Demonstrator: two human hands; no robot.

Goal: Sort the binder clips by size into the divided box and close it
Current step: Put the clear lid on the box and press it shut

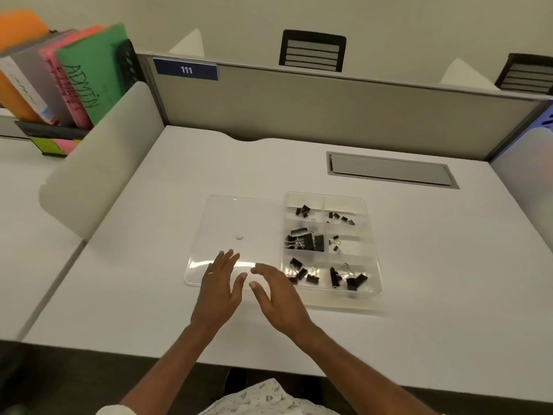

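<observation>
A clear divided box (374,244) lies open on the white desk. Its flat lid (227,217) is folded out to the left. Black binder clips (305,241) sit in the compartments, with the largest in the middle left cell and small ones at the upper right. My left hand (220,287) hovers over the lid's near edge with fingers spread. My right hand (276,295) is beside it, palm turned inward, fingers apart, near the seam between lid and box. Neither hand holds anything.
A grey cable hatch (392,170) is set into the desk behind the box. A partition wall (329,109) runs along the back. Coloured folders (71,82) stand in a rack at the far left.
</observation>
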